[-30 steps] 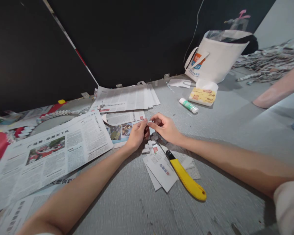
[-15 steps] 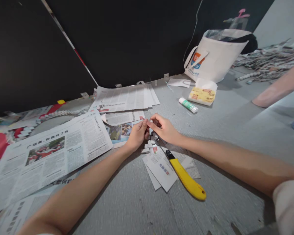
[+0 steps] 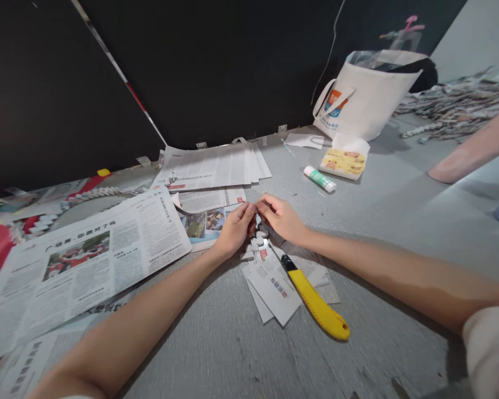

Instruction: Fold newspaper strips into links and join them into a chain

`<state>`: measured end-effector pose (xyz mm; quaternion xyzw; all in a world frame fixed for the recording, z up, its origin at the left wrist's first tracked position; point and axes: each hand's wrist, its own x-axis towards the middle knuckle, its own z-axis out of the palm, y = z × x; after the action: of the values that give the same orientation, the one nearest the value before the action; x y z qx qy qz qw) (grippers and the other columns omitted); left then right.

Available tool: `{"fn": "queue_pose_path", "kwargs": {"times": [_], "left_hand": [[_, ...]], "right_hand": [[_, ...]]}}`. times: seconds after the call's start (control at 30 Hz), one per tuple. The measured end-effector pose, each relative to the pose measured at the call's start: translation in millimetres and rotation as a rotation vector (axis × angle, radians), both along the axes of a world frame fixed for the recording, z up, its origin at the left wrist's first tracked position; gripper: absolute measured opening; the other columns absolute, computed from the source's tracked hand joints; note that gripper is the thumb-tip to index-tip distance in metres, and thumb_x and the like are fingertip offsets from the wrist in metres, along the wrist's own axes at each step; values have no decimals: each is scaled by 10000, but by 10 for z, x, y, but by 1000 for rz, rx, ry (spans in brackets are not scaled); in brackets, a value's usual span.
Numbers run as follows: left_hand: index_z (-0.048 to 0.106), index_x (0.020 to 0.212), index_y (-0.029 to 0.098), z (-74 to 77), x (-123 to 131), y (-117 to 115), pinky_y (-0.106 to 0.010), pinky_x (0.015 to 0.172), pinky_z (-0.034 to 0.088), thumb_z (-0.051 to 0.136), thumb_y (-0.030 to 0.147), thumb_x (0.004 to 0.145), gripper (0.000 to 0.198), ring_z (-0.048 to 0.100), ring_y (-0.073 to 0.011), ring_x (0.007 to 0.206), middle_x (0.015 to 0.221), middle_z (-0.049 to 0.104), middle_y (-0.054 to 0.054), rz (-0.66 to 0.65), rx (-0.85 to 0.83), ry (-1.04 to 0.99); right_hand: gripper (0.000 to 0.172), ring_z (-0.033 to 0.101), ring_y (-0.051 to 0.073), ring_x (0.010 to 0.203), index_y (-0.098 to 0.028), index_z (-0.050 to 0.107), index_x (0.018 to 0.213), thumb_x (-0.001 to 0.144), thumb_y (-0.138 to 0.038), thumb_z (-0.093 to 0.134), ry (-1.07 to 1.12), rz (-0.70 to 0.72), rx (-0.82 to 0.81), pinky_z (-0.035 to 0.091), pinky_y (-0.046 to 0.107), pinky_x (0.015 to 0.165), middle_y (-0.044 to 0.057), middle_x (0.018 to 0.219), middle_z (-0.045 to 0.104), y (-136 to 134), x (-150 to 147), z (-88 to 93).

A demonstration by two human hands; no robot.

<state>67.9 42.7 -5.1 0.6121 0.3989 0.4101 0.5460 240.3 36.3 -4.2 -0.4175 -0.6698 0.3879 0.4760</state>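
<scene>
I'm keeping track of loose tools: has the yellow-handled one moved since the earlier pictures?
No. Judged against the metal wall bracket, the yellow-handled tool shows no visible shift in any direction.

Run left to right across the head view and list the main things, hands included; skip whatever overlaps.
Newspaper with the red photo → left hand → right hand → tissue pack → paper heap
</scene>
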Motion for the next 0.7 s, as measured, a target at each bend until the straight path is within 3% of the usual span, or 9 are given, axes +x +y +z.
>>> {"fn": "queue_pose_path", "kwargs": {"times": [0.2, 0.43, 0.7], "left_hand": [[500, 785, 220, -19, -3, -3, -237, 483, 369, 557, 712, 998, 539, 426, -100, 471, 549, 478, 56, 9, 6, 7], [477, 823, 234, 59, 7, -36, -245, 489, 391, 574, 712, 976, 512, 457, -113, 471, 555, 502, 54, 32, -75, -55], [529, 886, 224, 43, -1, -27, -215, 501, 349, 578, 669, 1011, 465, 421, -91, 469, 542, 503, 69, -39, 60, 68]], "right_hand": [[566, 411, 145, 600, -247, 470, 726, 1045, -711, 528, 48, 91, -90, 333, 311, 543, -21, 651, 468, 6, -17, -23], [602, 417, 160, 615, -249, 474, 708, 1040, -751, 485, -18, 72, -75, 322, 315, 555, -16, 627, 445, -5, -22, -1], [619, 411, 170, 597, -256, 447, 678, 1027, -766, 479, 21, 81, -123, 305, 326, 535, -5, 622, 437, 16, -20, -71]]}}
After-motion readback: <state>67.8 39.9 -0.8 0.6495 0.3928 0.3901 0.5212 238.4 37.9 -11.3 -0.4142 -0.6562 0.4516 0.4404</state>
